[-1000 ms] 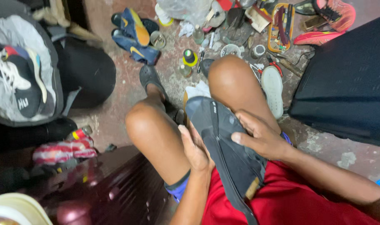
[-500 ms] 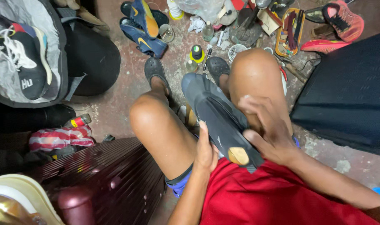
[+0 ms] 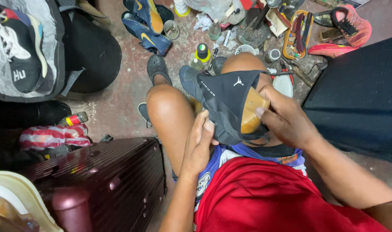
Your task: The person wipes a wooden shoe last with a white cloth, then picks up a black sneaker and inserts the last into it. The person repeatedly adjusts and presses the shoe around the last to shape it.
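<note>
Shoe turned since earlier, tan insole patch now up | right hand gripped black sneaker | left hand pressed its side, grip half-closed on it

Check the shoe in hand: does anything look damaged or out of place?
Yes. The black shoe shows a bare tan patch at one end beside the right hand, unlike the dark material around it. The left hand grips its other side. Whether it is damage, I cannot tell. Tools and bottles lie scattered on the floor.
</note>
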